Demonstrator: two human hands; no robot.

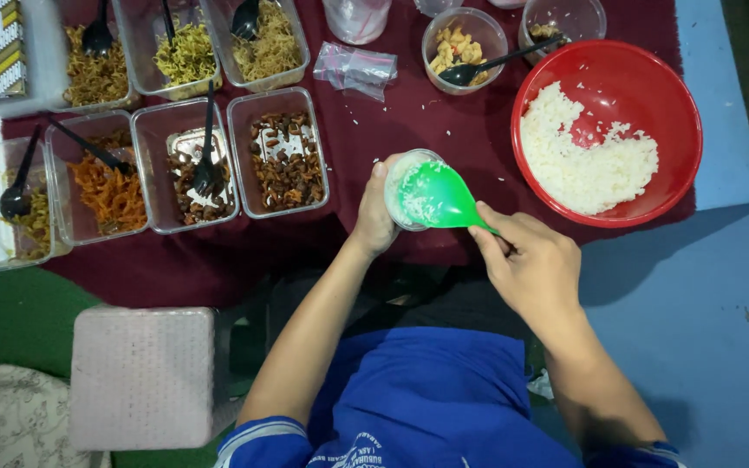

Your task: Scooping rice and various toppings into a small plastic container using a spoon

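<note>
Rice cup (399, 178), small clear round: head view, clasped in my left hand (376, 217) above the maroon cloth (409, 121). Green rice paddle (437, 198): pinched shut in my right hand (532, 264), its blade pressing rice into the cup. Red bowl (678, 95), just right: about half its white rice (582, 165) remains. Side-dish tubs (286, 149), left: filled, spoons standing in several.
</note>
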